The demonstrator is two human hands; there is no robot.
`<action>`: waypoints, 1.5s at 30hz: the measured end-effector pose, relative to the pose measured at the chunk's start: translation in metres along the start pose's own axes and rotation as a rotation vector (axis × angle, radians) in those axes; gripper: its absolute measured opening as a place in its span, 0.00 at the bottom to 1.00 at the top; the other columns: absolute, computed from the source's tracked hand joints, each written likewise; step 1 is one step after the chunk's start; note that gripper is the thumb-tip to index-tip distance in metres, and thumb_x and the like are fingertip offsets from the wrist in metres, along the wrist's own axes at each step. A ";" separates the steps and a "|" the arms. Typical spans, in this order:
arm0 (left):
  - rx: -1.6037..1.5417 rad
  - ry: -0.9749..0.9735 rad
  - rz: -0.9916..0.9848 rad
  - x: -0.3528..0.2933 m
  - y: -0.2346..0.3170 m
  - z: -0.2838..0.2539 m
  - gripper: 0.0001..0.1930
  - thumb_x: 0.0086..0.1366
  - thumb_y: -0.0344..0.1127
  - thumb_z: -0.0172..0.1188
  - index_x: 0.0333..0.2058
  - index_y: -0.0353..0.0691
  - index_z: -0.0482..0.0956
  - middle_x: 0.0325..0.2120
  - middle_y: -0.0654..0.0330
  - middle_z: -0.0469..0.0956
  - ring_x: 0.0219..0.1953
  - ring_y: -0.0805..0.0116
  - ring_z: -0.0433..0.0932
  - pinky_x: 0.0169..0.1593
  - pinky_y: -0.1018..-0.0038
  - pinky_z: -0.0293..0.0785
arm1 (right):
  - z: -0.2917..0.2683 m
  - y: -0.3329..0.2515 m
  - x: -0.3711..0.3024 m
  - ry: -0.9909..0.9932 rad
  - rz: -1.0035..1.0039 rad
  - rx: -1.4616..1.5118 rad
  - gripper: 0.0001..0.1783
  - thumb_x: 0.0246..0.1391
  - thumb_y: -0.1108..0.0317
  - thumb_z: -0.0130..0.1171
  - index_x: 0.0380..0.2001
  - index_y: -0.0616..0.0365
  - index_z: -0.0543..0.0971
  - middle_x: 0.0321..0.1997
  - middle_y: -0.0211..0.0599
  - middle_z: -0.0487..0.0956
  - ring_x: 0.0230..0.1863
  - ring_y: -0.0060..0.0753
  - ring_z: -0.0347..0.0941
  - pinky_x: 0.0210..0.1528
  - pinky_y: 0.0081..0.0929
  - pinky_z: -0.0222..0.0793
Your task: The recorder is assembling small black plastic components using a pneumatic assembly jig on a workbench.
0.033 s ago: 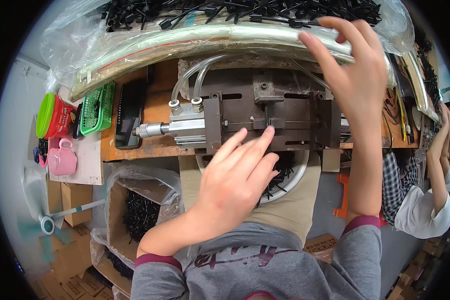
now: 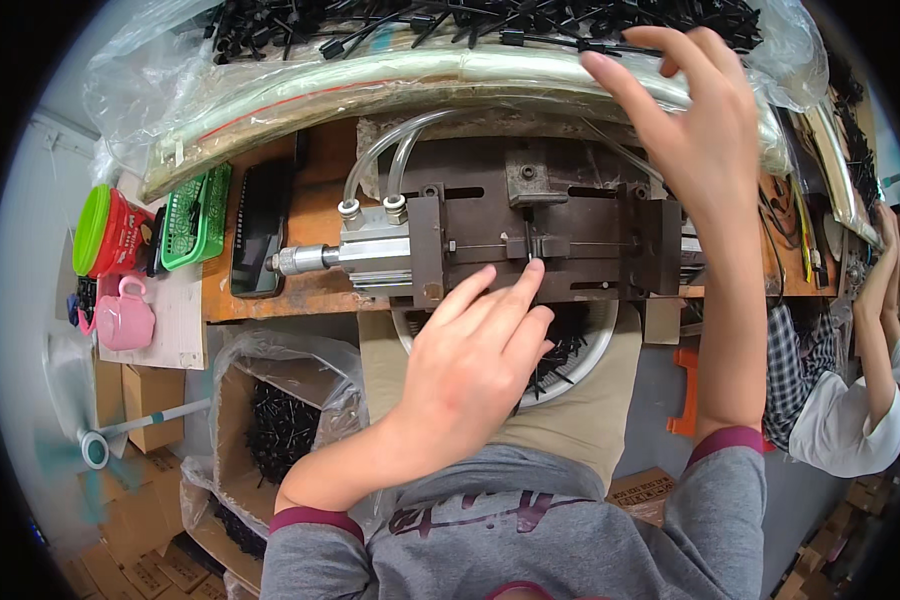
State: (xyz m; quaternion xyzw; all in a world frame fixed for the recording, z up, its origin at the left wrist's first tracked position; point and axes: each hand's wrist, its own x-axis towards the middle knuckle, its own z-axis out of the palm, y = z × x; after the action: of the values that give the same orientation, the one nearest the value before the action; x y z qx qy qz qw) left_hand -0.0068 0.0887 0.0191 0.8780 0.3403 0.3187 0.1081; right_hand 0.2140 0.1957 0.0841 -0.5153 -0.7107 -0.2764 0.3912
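My left hand (image 2: 475,350) is held over the front of a dark metal clamping fixture (image 2: 470,215), fingers stretched and apart. Its index fingertip is at the lower end of a thin rod-like piece in the fixture's middle slot; whether it presses on it I cannot tell. My right hand (image 2: 705,130) is raised at the back right, thumb and index finger apart. Those fingertips are by a heap of black plastic parts (image 2: 410,25) with thin stems. Nothing shows held in either hand. A round white basin (image 2: 602,350) with more black parts sits below the fixture, partly hidden by my left hand.
Clear air hoses (image 2: 370,150) run to a silver cylinder (image 2: 375,255) left of the fixture. Further left are a black phone-like slab (image 2: 260,230), a green basket (image 2: 210,225) and a pink cup (image 2: 125,320). A plastic-lined carton (image 2: 235,440) stands lower left. Another person's arm (image 2: 875,300) is at right.
My right hand has shifted slightly left, toward the heap of black parts. My left hand has moved a little left and down, its index fingertip still at the fixture's middle.
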 end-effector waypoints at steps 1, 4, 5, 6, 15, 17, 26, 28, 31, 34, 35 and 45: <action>0.061 -0.023 -0.007 -0.003 -0.001 0.008 0.14 0.52 0.31 0.73 0.38 0.37 0.83 0.57 0.49 0.80 0.40 0.61 0.84 0.52 0.64 0.80 | 0.008 0.002 0.003 -0.059 0.003 0.031 0.22 0.51 0.51 0.75 0.40 0.57 0.86 0.29 0.33 0.72 0.30 0.32 0.71 0.34 0.31 0.68; 0.169 -0.028 -0.007 -0.007 -0.005 0.024 0.14 0.51 0.31 0.73 0.37 0.38 0.82 0.58 0.50 0.80 0.31 0.64 0.82 0.42 0.70 0.80 | 0.019 0.006 0.005 -0.228 0.148 0.125 0.19 0.53 0.54 0.74 0.39 0.58 0.86 0.28 0.31 0.72 0.29 0.27 0.70 0.33 0.28 0.67; 0.168 0.004 0.007 -0.006 -0.007 0.026 0.12 0.50 0.30 0.70 0.34 0.37 0.82 0.56 0.47 0.81 0.28 0.67 0.81 0.38 0.72 0.78 | 0.015 0.006 0.002 -0.251 0.142 0.173 0.18 0.53 0.55 0.74 0.39 0.58 0.85 0.28 0.30 0.72 0.29 0.26 0.69 0.32 0.27 0.66; 0.161 0.034 0.035 -0.003 -0.009 0.028 0.10 0.49 0.29 0.67 0.32 0.35 0.81 0.54 0.45 0.82 0.25 0.70 0.79 0.35 0.74 0.76 | 0.010 0.003 -0.001 -0.274 0.136 0.222 0.17 0.53 0.57 0.74 0.39 0.58 0.85 0.28 0.30 0.73 0.28 0.24 0.68 0.32 0.26 0.66; 0.073 -0.132 -0.004 0.020 -0.010 -0.007 0.14 0.54 0.37 0.75 0.38 0.41 0.84 0.46 0.53 0.86 0.26 0.64 0.83 0.32 0.72 0.79 | -0.058 -0.041 -0.070 -0.350 0.184 0.578 0.15 0.47 0.80 0.72 0.39 0.61 0.82 0.39 0.37 0.79 0.31 0.29 0.77 0.33 0.25 0.74; -0.073 -0.013 -0.015 0.040 -0.020 -0.019 0.14 0.57 0.38 0.75 0.39 0.40 0.85 0.37 0.56 0.87 0.29 0.64 0.85 0.31 0.73 0.80 | -0.065 -0.044 -0.088 -0.328 0.063 0.455 0.16 0.47 0.80 0.71 0.40 0.63 0.81 0.48 0.43 0.79 0.42 0.40 0.80 0.43 0.32 0.79; 0.269 0.196 -0.297 0.214 -0.057 -0.036 0.15 0.54 0.39 0.76 0.34 0.33 0.86 0.36 0.48 0.82 0.43 0.50 0.82 0.49 0.61 0.79 | -0.051 -0.078 -0.129 -0.549 0.022 0.394 0.11 0.48 0.76 0.64 0.37 0.62 0.79 0.64 0.48 0.78 0.28 0.32 0.76 0.34 0.29 0.75; 0.368 0.167 -0.119 0.217 -0.066 -0.035 0.15 0.55 0.39 0.75 0.35 0.34 0.86 0.38 0.48 0.81 0.47 0.50 0.81 0.52 0.60 0.78 | -0.047 -0.077 -0.128 -0.537 -0.025 0.356 0.10 0.46 0.76 0.63 0.35 0.61 0.79 0.62 0.47 0.80 0.20 0.29 0.71 0.30 0.25 0.71; 0.329 0.155 -0.012 0.217 -0.076 -0.035 0.12 0.55 0.36 0.73 0.34 0.33 0.87 0.35 0.47 0.84 0.41 0.49 0.84 0.49 0.61 0.80 | -0.046 -0.074 -0.126 -0.547 -0.024 0.371 0.08 0.46 0.77 0.63 0.33 0.61 0.79 0.61 0.46 0.81 0.20 0.29 0.70 0.30 0.25 0.70; 0.126 0.140 -0.117 0.215 -0.077 -0.041 0.11 0.55 0.33 0.71 0.33 0.32 0.88 0.31 0.45 0.85 0.35 0.49 0.85 0.45 0.63 0.82 | -0.049 -0.074 -0.124 -0.598 -0.030 0.332 0.18 0.40 0.74 0.74 0.37 0.57 0.81 0.64 0.39 0.80 0.25 0.33 0.75 0.33 0.27 0.74; 0.065 0.179 -0.099 0.212 -0.076 -0.045 0.10 0.55 0.32 0.70 0.33 0.31 0.88 0.29 0.44 0.85 0.34 0.50 0.86 0.44 0.64 0.82 | -0.050 -0.074 -0.122 -0.603 -0.022 0.345 0.18 0.41 0.74 0.74 0.38 0.57 0.81 0.64 0.39 0.80 0.25 0.32 0.75 0.33 0.26 0.74; -0.088 0.209 0.208 0.135 -0.067 -0.061 0.10 0.59 0.25 0.69 0.40 0.40 0.87 0.35 0.58 0.86 0.33 0.72 0.84 0.37 0.73 0.80 | -0.060 -0.054 -0.073 -0.265 0.784 1.292 0.37 0.56 0.80 0.68 0.67 0.64 0.65 0.59 0.47 0.75 0.47 0.28 0.79 0.46 0.25 0.80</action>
State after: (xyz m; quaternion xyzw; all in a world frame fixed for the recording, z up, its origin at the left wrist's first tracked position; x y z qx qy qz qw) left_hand -0.0046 0.2270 0.1040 0.8651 0.2425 0.4323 0.0770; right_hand 0.1914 0.0928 0.0556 -0.4276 -0.5370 0.4170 0.5958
